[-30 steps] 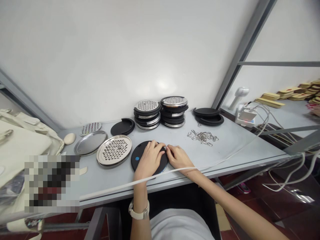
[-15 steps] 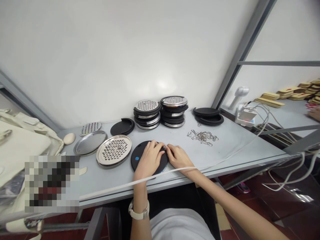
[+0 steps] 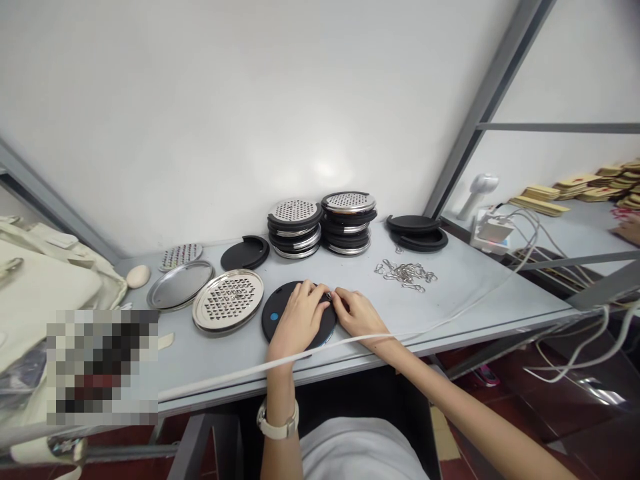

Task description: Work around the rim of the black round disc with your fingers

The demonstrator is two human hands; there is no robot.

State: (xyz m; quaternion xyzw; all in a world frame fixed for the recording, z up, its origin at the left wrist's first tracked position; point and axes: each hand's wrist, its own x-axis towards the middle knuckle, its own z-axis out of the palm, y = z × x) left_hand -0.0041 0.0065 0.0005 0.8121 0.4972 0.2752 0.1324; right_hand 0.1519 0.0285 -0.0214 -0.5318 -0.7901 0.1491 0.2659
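Observation:
A black round grater holder with a blue dot lies face down near the table's front edge. My left hand lies over it, fingers curled and gripping its upper right part. At its right rim, my right hand pinches a small metal clip, mostly hidden by the fingertips. More metal clips lie in a loose pile beyond my right hand. Left of the holder are a round grater plate with coarse holes and a plain metal disc.
Two stacks of graters in black holders stand against the wall. Black holders lie at the back right, another at the back left. A white cable crosses in front. A bag is left; another person's hand shows far right.

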